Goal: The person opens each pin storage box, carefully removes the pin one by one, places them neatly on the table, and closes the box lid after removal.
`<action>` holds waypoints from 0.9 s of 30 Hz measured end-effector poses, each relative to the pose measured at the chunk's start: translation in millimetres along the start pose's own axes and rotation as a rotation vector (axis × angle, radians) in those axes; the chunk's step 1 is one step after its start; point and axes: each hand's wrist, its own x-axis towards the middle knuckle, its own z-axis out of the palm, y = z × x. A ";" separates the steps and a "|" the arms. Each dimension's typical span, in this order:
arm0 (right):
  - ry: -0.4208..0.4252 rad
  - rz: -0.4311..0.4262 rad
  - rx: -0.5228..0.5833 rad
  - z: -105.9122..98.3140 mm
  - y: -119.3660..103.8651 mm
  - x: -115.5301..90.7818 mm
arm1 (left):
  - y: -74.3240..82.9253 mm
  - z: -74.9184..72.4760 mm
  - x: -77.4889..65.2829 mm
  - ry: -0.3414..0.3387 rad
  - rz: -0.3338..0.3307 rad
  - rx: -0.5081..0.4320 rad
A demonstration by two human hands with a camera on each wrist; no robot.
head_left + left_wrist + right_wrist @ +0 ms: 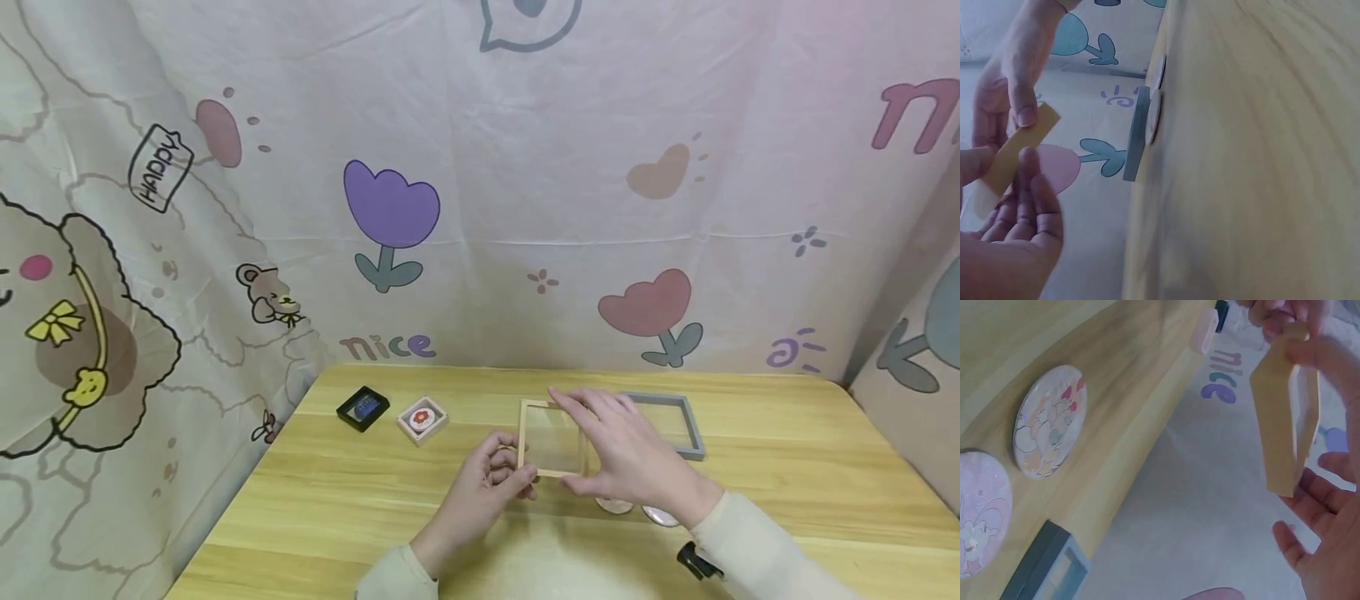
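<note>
Both hands hold a square light-wood frame with a clear pane, raised above the table. My left hand grips its lower left corner, thumb in front and the other fingers curled behind. Across the right side spans my right hand, with its thumb at the bottom edge and forefinger at the top. In the left wrist view the frame appears edge-on between the hands. The right wrist view shows the frame's broad side wall. Two round badges with cartoon prints, one badge farther along, lie below the right hand.
A grey rectangular frame lies behind the right hand. At the back left are a small black frame and a small pale frame with a red flower in it. Printed cloth hangs behind the wooden table.
</note>
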 end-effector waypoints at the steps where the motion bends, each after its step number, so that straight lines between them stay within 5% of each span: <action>1: -0.020 0.011 0.003 1.4 2.7 1.6 | 0.6 -1.8 0.1 -0.011 -0.016 0.011; 12: -0.249 0.193 0.122 16.6 52.3 10.4 | 2.0 -11.4 -6.6 -0.162 -0.085 0.164; 27: -0.422 0.311 0.261 43.2 87.6 14.3 | 2.9 -15.1 -11.2 -0.198 -0.093 0.167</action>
